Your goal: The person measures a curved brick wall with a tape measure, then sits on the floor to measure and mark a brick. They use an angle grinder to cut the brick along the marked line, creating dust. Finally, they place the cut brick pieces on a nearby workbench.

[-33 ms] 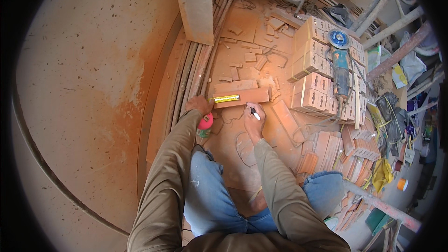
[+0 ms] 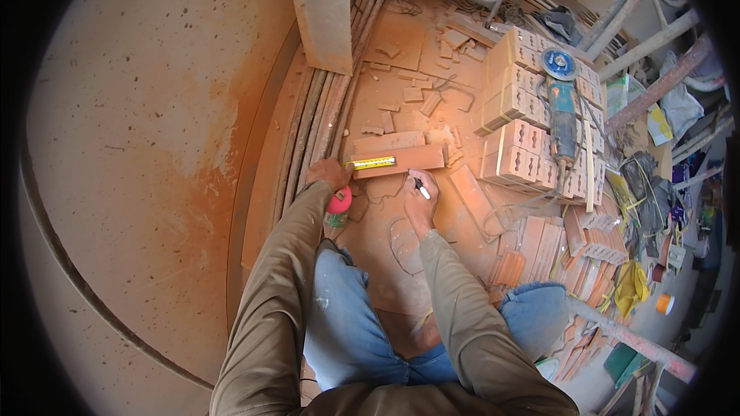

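A yellow tape measure blade point(image 2: 375, 162) lies along the top of a long reddish clay brick point(image 2: 420, 158). My left hand point(image 2: 330, 173) is closed at the brick's left end, where the blade runs into its fingers. Just below that hand shows a round pink object point(image 2: 340, 199) with some green beneath it; I cannot tell whether the hand holds it. My right hand point(image 2: 421, 200) grips a white marker with a black part point(image 2: 421, 187), close to the brick's near edge. The fingers around the marker are bent, and its tip is too small to make out.
Strapped hollow bricks point(image 2: 512, 92) are stacked at right, with an angle grinder point(image 2: 565, 112) with a blue disc on top. Broken brick pieces point(image 2: 414, 95) litter the dusty floor beyond. Long pipes point(image 2: 312, 123) lie along the left wall. Scaffold tubes point(image 2: 655, 50) cross the far right.
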A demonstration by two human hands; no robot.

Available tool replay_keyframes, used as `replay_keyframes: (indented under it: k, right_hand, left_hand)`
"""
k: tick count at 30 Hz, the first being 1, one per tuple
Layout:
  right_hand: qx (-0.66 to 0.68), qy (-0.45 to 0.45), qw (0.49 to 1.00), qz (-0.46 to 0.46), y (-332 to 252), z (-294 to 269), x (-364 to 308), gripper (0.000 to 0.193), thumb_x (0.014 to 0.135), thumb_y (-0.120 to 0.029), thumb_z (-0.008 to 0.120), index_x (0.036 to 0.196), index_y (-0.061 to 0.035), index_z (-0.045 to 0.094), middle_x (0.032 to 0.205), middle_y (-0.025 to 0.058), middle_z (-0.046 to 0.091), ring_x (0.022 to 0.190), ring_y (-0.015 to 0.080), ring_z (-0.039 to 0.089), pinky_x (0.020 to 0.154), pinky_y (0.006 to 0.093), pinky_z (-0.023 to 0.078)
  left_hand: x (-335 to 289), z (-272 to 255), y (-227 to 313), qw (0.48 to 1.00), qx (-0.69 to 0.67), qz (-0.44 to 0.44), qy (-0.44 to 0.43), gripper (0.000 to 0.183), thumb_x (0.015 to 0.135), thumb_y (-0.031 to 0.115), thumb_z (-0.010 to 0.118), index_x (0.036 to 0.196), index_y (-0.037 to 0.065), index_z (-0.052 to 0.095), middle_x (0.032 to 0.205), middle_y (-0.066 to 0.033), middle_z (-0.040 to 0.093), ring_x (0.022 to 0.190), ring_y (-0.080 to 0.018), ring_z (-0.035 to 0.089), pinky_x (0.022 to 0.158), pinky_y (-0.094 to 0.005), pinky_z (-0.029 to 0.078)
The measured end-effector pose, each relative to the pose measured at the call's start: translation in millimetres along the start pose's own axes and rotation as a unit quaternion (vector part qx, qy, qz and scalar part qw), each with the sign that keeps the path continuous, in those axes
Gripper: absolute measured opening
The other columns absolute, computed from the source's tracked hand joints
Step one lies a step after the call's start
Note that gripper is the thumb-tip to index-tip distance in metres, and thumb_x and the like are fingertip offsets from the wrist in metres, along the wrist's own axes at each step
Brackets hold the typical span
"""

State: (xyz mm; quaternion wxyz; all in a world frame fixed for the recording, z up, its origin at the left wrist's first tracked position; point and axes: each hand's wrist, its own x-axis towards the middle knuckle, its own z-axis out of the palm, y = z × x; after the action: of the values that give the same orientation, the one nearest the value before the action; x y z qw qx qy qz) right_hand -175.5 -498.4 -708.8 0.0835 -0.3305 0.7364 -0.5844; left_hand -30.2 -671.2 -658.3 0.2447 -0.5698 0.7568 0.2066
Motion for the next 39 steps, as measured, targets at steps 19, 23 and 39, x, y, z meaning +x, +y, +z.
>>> replay_keyframes:
  k: [19,23,39]
  right_hand:
    - [-0.076,0.003,0.99,0.12,-1,-19,-6,0.025,0.097,-0.024,0.061,0.104,-0.0013,0.067,0.096,0.0177,0.068,0.086,0.0308,0.065,0.079,0.042,0.051]
    - [-0.025,-0.03,0.975,0.217,-7,-17,-5,0.027,0.098,-0.026,0.059,0.099,-0.0004,0.068,0.085,0.0157,0.067,0.078,0.031,0.064,0.076,0.0404,0.051]
    - [0.204,-0.277,0.824,0.451,-77,-58,-14,0.032,0.081,-0.034,0.081,0.095,-0.0068,0.07,0.08,-0.0011,0.063,0.065,0.0082,0.053,0.058,0.0259,0.041]
  left_hand:
    - [3,5,-60,0.921,-0.358,0.151,-0.001,0.09,0.067,0.059,0.086,0.11,-0.013,0.054,0.094,-0.0166,0.066,0.09,-0.0246,0.066,0.074,-0.0374,0.055]
    - [-9,-8,-46,0.877,-0.463,0.123,-0.043,0.064,0.071,0.047,0.088,0.095,-0.003,0.058,0.083,-0.0104,0.065,0.074,-0.0166,0.065,0.064,-0.0299,0.054]
    - [-39,11,44,0.914,-0.372,0.154,-0.039,0.068,0.091,0.059,0.062,0.105,-0.008,0.06,0.091,-0.0179,0.068,0.087,-0.0247,0.065,0.077,-0.0372,0.052]
